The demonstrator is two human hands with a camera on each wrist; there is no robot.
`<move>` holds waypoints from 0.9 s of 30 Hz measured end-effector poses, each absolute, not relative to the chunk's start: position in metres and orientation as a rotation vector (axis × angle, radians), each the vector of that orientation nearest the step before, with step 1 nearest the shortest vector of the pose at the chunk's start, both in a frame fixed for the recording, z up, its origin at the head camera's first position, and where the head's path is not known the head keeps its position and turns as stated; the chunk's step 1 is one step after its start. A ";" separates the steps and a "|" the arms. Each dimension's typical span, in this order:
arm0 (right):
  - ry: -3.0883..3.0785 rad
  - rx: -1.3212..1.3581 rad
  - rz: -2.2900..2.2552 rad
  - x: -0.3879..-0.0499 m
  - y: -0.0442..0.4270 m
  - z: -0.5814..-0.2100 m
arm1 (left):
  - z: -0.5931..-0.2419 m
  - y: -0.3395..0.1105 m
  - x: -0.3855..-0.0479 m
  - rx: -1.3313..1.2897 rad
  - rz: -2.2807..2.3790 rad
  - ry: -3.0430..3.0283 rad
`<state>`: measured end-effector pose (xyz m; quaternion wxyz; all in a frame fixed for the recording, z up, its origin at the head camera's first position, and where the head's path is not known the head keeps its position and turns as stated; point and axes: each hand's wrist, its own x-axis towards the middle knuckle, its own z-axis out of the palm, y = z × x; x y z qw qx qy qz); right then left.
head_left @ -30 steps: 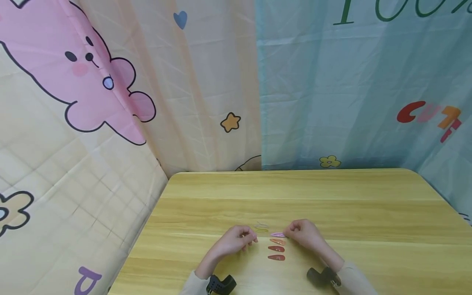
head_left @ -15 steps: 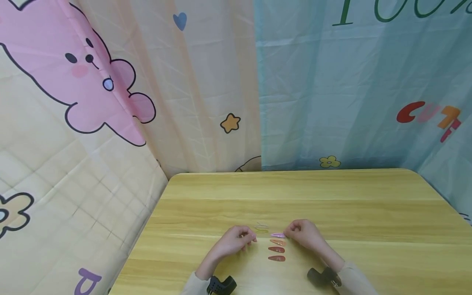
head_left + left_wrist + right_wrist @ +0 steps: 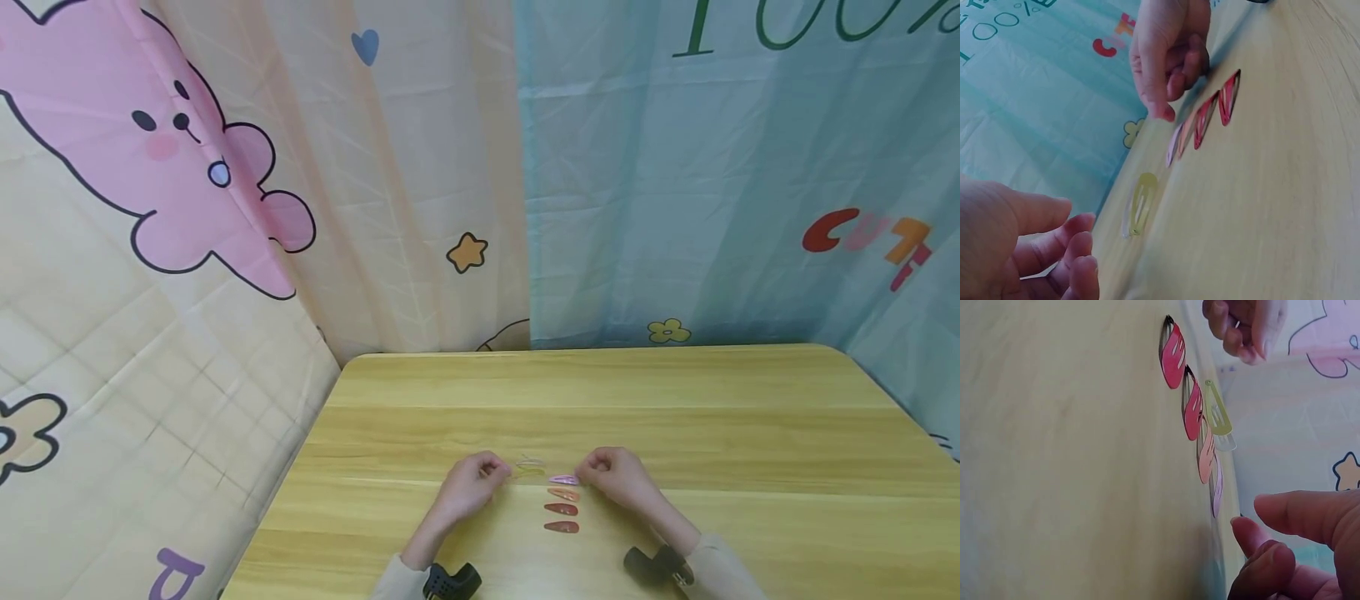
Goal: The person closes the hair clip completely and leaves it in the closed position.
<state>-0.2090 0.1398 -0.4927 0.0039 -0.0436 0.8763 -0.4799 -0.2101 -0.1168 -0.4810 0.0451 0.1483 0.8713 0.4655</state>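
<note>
Snap hair clips lie flat on the table. A purple hair clip [image 3: 563, 480], an orange hair clip [image 3: 564, 494] and two red hair clips [image 3: 561, 527] form a column in the head view. Left of its far end lie a yellow hair clip [image 3: 1143, 203] and a whitish hair clip [image 3: 1127, 215], close together. My left hand [image 3: 467, 485] hovers just left of that pair, fingers loosely bent, holding nothing. My right hand [image 3: 621, 477] is beside the wide end of the purple clip; the right wrist view shows a gap between thumb and index finger [image 3: 1249, 536], with nothing there.
The wooden table [image 3: 720, 425] reaches back to printed curtains [image 3: 637, 167] behind and at both sides. A dark wrist camera is strapped to each forearm, the left camera [image 3: 452, 581] and the right camera [image 3: 651, 565].
My left hand has shifted slightly away from me and to the left, its fingertips now level with the yellow and whitish clips. My right hand and the clips stay where they were.
</note>
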 end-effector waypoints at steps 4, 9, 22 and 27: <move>2.716 -0.178 -1.541 -0.208 0.140 -0.492 | -0.485 -0.116 -0.213 0.433 1.393 2.728; 2.664 -0.207 -1.593 -0.206 0.140 -0.490 | -0.492 -0.115 -0.215 0.469 1.276 2.837; 2.641 -0.182 -1.616 -0.208 0.137 -0.488 | -0.504 -0.105 -0.221 0.433 1.093 3.024; 2.611 -0.219 -1.633 -0.206 0.138 -0.485 | -0.504 -0.103 -0.222 0.427 1.052 3.053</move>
